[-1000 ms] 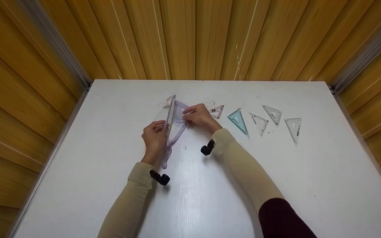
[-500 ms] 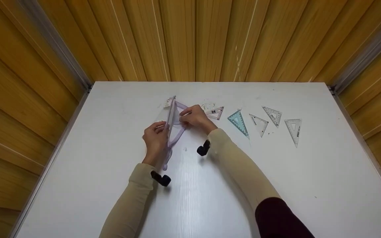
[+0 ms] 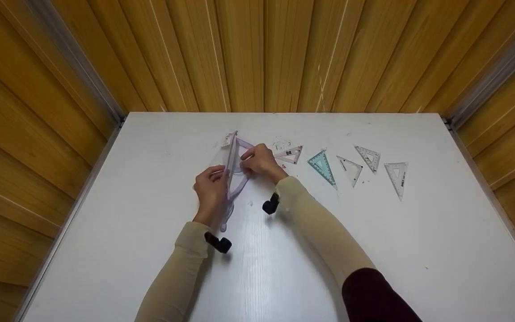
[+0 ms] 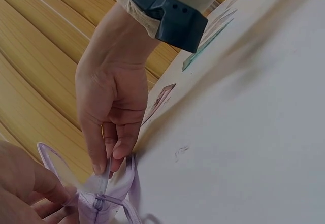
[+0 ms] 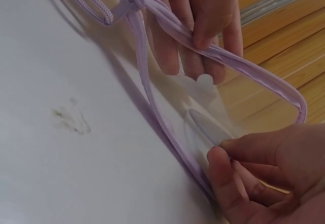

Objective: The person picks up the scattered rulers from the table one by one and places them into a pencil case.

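A see-through pouch with lilac zip edging (image 3: pixel 231 157) stands on edge with its mouth spread apart. My left hand (image 3: pixel 211 184) grips its left side, thumb on the edging (image 5: pixel 231 59) and fingers behind the clear wall in the right wrist view. Between thumb and fingers, my right hand (image 3: pixel 259 162) pinches a translucent plastic piece (image 5: pixel 205 126) with a rounded edge. That piece is inside the pouch opening, its far part covered by my fingers. Another pale, clear shape (image 5: pixel 204 83) shows near the left fingers; its kind is unclear.
Right of the pouch lie a pink-printed set square (image 3: pixel 290 154), a teal set square (image 3: pixel 315 164) and several clear set squares (image 3: pixel 390 171). A small tag (image 3: pixel 227 140) sits at the pouch's far end. The white table (image 3: pixel 150 179) meets a wood-patterned wall (image 3: pixel 248 58).
My right hand has moved left and slightly down, carrying the translucent piece deeper into the pouch opening. More of the pink-printed set square shows. My left hand stays nearly still on the pouch.
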`<state>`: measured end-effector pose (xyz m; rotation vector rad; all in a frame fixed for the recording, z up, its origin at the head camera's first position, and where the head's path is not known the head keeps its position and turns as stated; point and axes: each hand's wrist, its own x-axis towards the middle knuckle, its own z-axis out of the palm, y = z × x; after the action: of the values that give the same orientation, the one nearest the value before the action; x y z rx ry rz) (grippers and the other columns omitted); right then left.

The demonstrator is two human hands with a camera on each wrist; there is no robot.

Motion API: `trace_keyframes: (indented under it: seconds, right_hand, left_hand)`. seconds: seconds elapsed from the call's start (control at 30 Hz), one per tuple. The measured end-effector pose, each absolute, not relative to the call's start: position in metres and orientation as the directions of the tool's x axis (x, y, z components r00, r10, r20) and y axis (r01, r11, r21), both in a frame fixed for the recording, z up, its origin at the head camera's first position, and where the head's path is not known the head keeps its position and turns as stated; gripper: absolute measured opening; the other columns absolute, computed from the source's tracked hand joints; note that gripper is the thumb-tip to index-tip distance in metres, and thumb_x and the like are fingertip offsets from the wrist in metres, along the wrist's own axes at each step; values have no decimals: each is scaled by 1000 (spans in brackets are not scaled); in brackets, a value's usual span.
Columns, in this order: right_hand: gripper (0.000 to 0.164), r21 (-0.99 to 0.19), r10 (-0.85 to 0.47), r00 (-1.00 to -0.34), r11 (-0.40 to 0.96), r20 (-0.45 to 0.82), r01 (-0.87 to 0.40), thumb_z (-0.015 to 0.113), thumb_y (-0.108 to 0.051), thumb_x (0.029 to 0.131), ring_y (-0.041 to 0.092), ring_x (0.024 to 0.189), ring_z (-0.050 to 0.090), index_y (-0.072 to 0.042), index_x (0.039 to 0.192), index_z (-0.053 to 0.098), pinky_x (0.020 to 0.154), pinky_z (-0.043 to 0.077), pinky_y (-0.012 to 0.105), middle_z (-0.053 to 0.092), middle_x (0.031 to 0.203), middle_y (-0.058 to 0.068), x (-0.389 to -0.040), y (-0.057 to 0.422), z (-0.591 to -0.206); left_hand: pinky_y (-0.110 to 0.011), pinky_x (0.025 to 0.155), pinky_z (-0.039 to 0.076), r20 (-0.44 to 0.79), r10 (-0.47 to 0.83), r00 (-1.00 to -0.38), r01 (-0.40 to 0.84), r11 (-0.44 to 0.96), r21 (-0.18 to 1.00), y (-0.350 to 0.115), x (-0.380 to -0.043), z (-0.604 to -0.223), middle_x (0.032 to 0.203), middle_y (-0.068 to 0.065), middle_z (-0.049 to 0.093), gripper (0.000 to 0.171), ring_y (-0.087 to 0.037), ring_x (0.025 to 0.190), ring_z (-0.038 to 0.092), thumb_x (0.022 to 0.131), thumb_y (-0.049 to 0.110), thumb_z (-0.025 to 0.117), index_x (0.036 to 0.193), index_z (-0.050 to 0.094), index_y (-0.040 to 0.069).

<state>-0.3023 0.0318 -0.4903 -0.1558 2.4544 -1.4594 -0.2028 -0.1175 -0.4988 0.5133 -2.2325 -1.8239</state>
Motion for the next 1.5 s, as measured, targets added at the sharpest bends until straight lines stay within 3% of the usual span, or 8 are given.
trace_keyframes:
  seconds: [0.43,0.8,1.2,1.37,1.5]
  right_hand:
    - [16,-825,-184,-975,565,-124,-1,78,-8,84,12,57,65,-3,99,82,55,52,22,77,81,9,-301,28,-494]
    - [17,-810,-177,-979,586,-98,-25,79,-11,85,8,61,62,-3,99,81,57,50,21,77,89,7,-298,29,-493]
    - [21,-800,-169,-984,598,-55,-58,77,-11,86,12,66,65,-2,105,80,59,51,24,78,97,10,-296,39,-489]
    - [23,-835,-188,-979,549,-81,-37,75,-9,90,24,68,73,1,110,77,53,52,24,77,95,11,-293,50,-486]
    - [24,-846,-212,-974,532,-75,-51,74,-11,92,29,76,74,-1,113,77,56,54,24,76,98,11,-291,63,-484]
  left_hand:
    - [-21,67,53,-8,-407,-913,-71,140,988,-118,-203,-501,101,-17,77,18,-25,91,75,92,2,75,110,76,1]
    - [-26,72,54,-42,-427,-903,-107,129,986,-116,-203,-500,105,-15,77,19,-23,95,74,93,2,73,112,75,3]
    - [-25,73,54,-51,-428,-902,-112,119,987,-119,-204,-498,107,-17,77,19,-26,99,74,94,1,72,113,74,1]
    - [-22,68,54,-56,-415,-908,-104,95,990,-121,-203,-500,105,-18,77,19,-26,96,74,94,2,73,113,74,1]
    - [-21,68,53,-50,-417,-907,-96,90,991,-123,-202,-500,104,-16,77,19,-25,94,74,94,3,74,113,74,2]
